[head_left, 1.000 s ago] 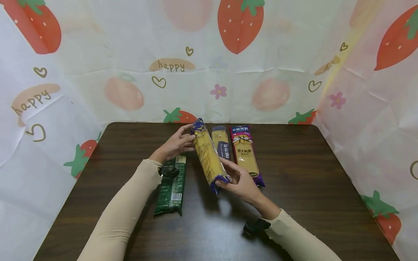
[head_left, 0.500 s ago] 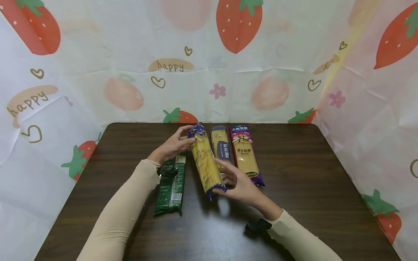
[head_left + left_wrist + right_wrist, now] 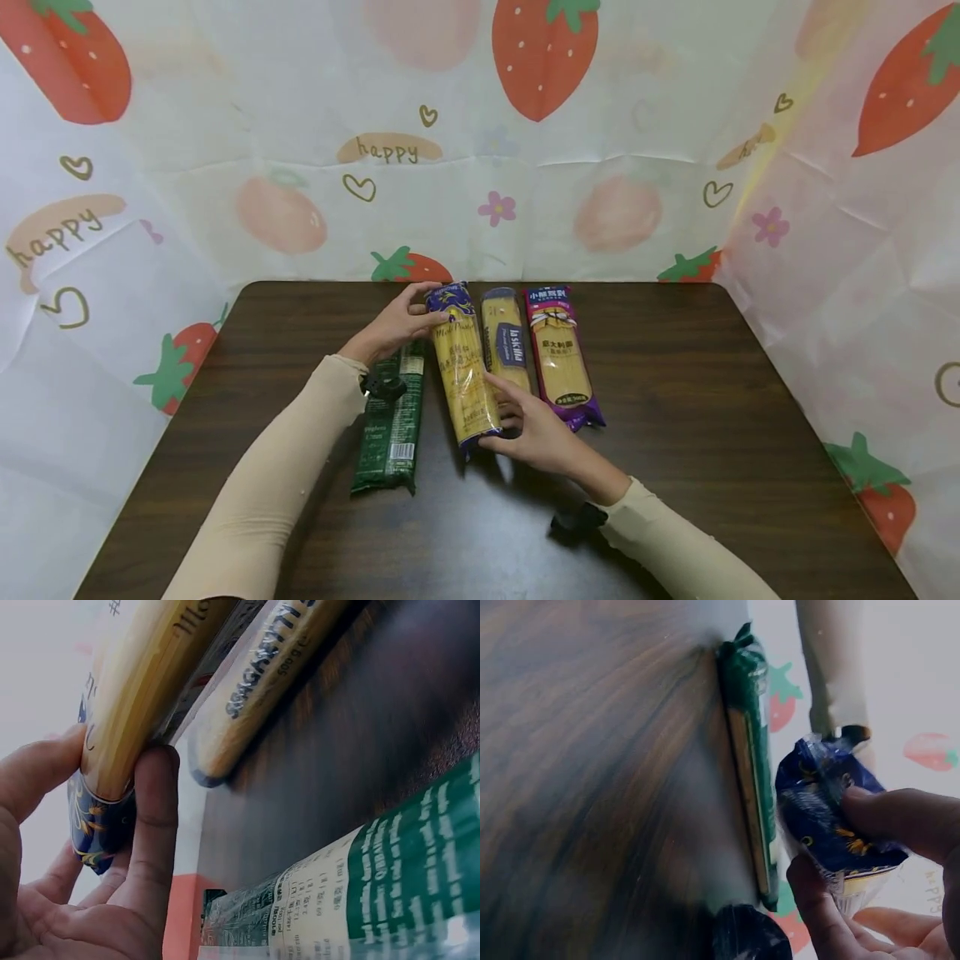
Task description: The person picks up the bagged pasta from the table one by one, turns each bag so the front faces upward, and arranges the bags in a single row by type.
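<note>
Both hands hold a yellow spaghetti pack (image 3: 461, 367) with dark blue ends, raised and slanted over the table. My left hand (image 3: 390, 327) grips its far end, thumb on one side and fingers on the other, as the left wrist view shows around the blue-and-gold wrapper (image 3: 94, 825). At the near end my right hand (image 3: 542, 435) pinches the crumpled blue wrapper end (image 3: 829, 802) between thumb and fingers. Just left of the held pack, partly under my left wrist, lies a green spaghetti pack (image 3: 388, 442). To its right lies a pasta pack with a dark blue label (image 3: 512, 343), partly hidden by my right hand.
A pink-and-purple pasta pack (image 3: 564, 362) lies furthest right in the row. The dark wood table (image 3: 697, 433) ends at the back against a strawberry-print cloth (image 3: 637, 125), which also hangs at both sides. Black camera mounts sit on both wrists.
The held pack has come down at its near end and shifted slightly left, and its printed front has turned up toward the head camera. Both hands keep their hold; the other packs lie still.
</note>
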